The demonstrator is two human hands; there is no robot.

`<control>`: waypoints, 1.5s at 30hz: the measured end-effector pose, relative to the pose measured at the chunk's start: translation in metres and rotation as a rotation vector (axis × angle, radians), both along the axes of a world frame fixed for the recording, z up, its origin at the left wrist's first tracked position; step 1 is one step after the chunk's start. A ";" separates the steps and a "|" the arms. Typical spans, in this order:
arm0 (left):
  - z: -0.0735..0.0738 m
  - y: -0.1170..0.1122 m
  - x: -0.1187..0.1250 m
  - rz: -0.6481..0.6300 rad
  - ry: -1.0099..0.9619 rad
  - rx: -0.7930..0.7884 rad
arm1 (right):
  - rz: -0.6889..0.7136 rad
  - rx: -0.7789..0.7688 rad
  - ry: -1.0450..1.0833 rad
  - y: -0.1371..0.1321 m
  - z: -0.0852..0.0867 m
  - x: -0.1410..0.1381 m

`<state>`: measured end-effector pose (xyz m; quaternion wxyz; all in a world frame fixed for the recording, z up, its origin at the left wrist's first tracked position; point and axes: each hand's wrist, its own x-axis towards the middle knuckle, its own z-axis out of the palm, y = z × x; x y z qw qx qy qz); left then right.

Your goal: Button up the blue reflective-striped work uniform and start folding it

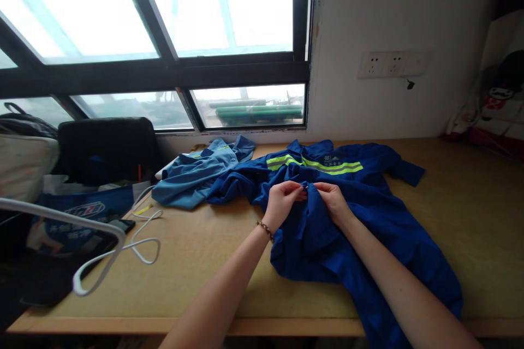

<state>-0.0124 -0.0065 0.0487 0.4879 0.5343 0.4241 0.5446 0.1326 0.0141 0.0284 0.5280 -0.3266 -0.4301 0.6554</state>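
Spreading across the lower half of your view, the worktop (176,278) carries 2 garments. The dark-blue garment (372,202) lies rumpled on it, reaching from 9 o'clock of your hands, over 12, and round to 5 o'clock, where 1 length of it hangs past the front edge. If that hanging cloth gains weight over the edge, it could drag the rest towards you. Your right forearm (393,272) crosses over its lower part, so a sideways sweep of the elbow could ruck the folds.

At 9 to 10 o'clock lies the lighter-blue garment (196,177), with a dark-blue sleeve against its near side; a hard tug to the right might pull it along. The white cable (98,223) loops at 8 to 9 o'clock, well apart from your work, though cloth swung that way could snag it. At 12 to 1 o'clock the reflective band (339,170) runs across the dark-blue garment.

Your left hand (282,202) and right hand (333,202) sit close together, each grip closed to a fingertip pinch on the dark-blue cloth. Whether they hold a fastener, I cannot tell. With so little cloth caught, uneven tension could slip it free. Your beaded bracelet (267,230) might catch a fold.
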 end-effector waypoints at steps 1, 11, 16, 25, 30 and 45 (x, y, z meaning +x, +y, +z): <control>-0.001 0.000 0.000 0.006 0.010 0.017 | -0.014 0.022 -0.003 0.000 0.000 0.000; -0.007 0.002 0.000 0.018 0.084 0.089 | -0.117 0.154 -0.149 0.001 -0.004 -0.001; -0.007 0.000 0.001 0.051 0.187 0.122 | -0.285 0.400 -0.510 -0.006 -0.002 -0.001; -0.010 0.000 0.000 0.143 0.495 0.176 | -0.363 0.697 -0.999 -0.016 -0.008 -0.007; -0.011 0.003 -0.003 0.142 0.506 0.205 | -0.371 0.654 -0.914 -0.016 -0.008 -0.010; -0.015 0.006 -0.002 0.040 0.102 -0.018 | -0.337 0.613 -0.776 -0.015 -0.005 -0.011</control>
